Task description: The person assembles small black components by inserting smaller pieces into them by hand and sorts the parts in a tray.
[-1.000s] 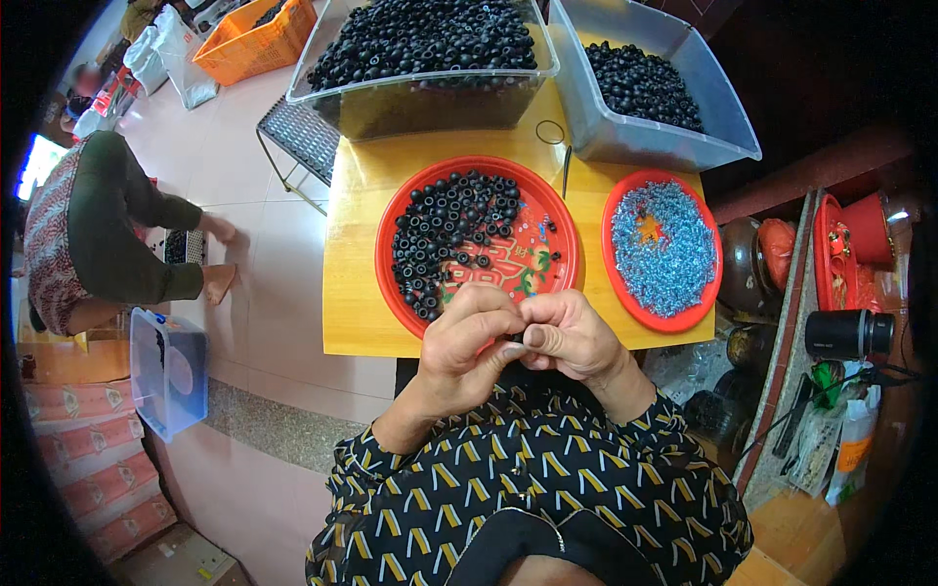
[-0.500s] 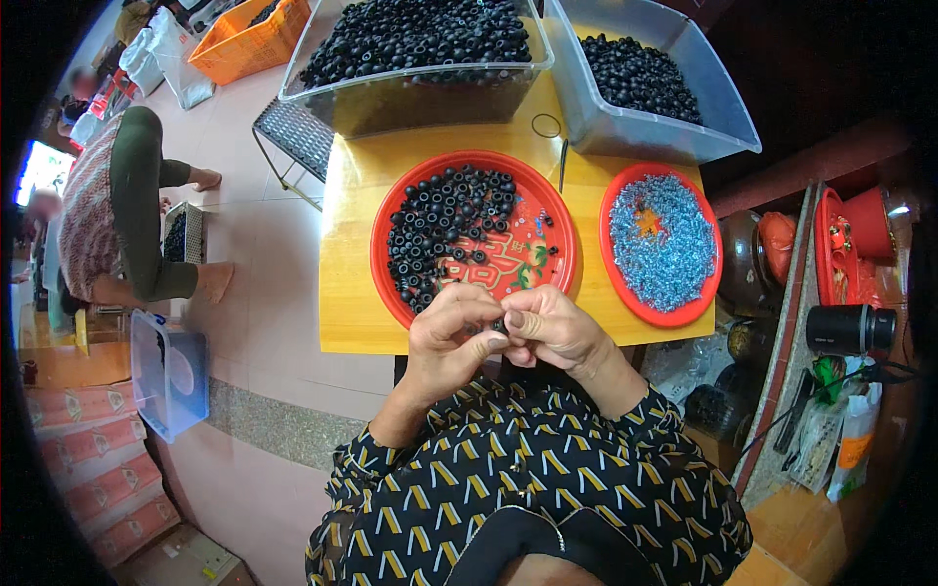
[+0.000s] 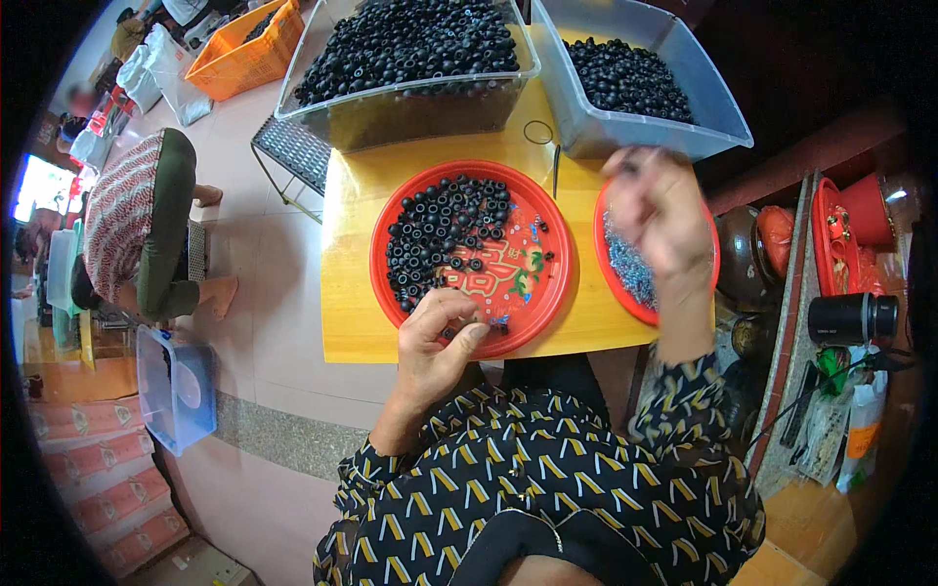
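Observation:
My left hand [image 3: 426, 347] is at the near edge of a large round red tray [image 3: 559, 278], its fingers curled toward the thumb. A dark spot shows in its curl, but I cannot make out what is held. Small black ring-shaped pieces [image 3: 445, 230] lie heaped on the tray's left side. My right hand [image 3: 669, 220] is raised over a smaller red plate [image 3: 602, 234], just in front of the right clear bin [image 3: 645, 135]. Motion smears its fingers; a dark blur shows near their tips. Partly hidden under that hand are small bluish clear pieces [image 3: 630, 273].
Another clear bin [image 3: 420, 103], heaped with black pieces, stands at the far left of the yellow table [image 3: 342, 293]. A black band ring [image 3: 537, 132] lies between the bins. To the left a person [image 3: 147, 215] bends low near a clear tub [image 3: 176, 391]. A black canister [image 3: 850, 320] is at right.
My hands were together at the tray's near edge. My right hand has moved away, up and to the right, over the small plate; my left hand has stayed near the tray.

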A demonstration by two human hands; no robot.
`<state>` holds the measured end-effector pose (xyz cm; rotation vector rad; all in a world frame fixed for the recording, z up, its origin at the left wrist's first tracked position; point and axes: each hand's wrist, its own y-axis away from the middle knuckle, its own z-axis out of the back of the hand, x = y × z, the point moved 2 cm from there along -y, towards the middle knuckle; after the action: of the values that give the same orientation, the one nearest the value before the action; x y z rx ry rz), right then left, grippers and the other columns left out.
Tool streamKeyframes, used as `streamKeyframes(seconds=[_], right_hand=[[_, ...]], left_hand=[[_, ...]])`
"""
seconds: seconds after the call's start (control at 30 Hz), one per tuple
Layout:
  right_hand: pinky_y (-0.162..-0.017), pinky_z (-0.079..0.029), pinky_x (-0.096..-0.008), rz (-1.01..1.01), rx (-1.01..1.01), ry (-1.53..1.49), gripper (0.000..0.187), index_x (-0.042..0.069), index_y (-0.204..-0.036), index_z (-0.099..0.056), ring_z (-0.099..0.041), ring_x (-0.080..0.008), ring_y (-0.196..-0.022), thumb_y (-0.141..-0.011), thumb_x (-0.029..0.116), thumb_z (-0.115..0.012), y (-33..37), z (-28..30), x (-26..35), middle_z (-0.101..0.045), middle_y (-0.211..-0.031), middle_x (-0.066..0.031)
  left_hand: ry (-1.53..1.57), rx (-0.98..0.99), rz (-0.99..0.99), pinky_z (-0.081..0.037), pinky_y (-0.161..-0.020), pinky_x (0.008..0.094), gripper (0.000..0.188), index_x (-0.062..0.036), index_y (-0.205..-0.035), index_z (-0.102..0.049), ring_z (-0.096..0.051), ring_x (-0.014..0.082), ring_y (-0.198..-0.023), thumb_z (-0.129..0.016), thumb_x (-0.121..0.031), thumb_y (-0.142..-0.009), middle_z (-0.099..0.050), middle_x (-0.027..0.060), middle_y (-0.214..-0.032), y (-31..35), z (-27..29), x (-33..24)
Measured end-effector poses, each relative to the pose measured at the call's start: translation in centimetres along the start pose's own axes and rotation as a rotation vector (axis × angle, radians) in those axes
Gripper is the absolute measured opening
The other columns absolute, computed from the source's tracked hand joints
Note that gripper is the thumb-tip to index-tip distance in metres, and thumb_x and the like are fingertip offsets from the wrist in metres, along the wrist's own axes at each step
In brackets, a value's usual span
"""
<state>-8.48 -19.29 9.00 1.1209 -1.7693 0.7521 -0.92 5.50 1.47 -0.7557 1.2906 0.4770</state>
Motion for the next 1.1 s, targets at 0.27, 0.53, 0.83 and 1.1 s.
streamKeyframes(seconds=[0.27, 0.53, 0.83, 1.1], right_hand=[[-0.056, -0.046, -0.0212, 0.059, -0.351, -0.135, 0.034, -0.006, -0.095, -0.054, -0.057, -0.0146, -0.070, -0.090, 0.025, -0.043, -2.8, 6.6, 4.0, -0.060, -0.091, -0.0179], [-0.055, -0.043, -0.0253, 0.300, -0.084, 1.140, 0.014, 0.003, -0.089, -0.061, -0.054, -0.0141, -0.062, -0.078, 0.001, -0.053, 1.3, 0.8, -3.7, -0.060, -0.074, -0.0067], [-0.068, -0.039, -0.0336, 0.585, 0.279, 1.913, 0.010, 0.006, -0.072, -0.060, -0.049, -0.0209, -0.082, -0.068, 0.013, -0.053, -1.1, -0.9, -8.7, -0.054, -0.076, -0.0038], [-0.068, -0.040, -0.0350, 0.485, 0.328, 1.920, 0.009, 0.005, -0.072, -0.055, -0.049, -0.0230, -0.080, -0.066, 0.011, -0.057, -0.8, -1.5, -9.2, -0.052, -0.078, -0.0085]], left_hand=[[-0.505, 0.097, -0.338, -0.044, -0.066, 0.0352, 0.021, 0.0000, -0.084, -0.060, -0.052, 0.0280, -0.076, -0.066, 0.000, -0.064, -0.055, 0.0128, -0.084, -6.2, -1.1, -0.2], [-0.980, 0.299, -0.495, -0.042, -0.065, 0.0366, 0.007, -0.0049, -0.070, -0.060, -0.052, 0.0277, -0.073, -0.058, -0.008, -0.064, -0.057, 0.0100, -0.074, -11.6, -4.3, 3.2], [-0.892, 0.324, -0.438, -0.043, -0.067, 0.0356, 0.013, -0.0027, -0.072, -0.061, -0.052, 0.0294, -0.071, -0.061, -0.005, -0.058, -0.055, 0.0122, -0.069, -10.8, -4.5, 2.9], [0.459, 0.146, 0.446, -0.048, -0.066, 0.0228, 0.019, 0.0044, -0.096, -0.058, -0.057, 0.0096, -0.075, -0.059, 0.001, -0.077, -0.061, 0.0060, -0.085, -5.3, -0.4, 0.9]])
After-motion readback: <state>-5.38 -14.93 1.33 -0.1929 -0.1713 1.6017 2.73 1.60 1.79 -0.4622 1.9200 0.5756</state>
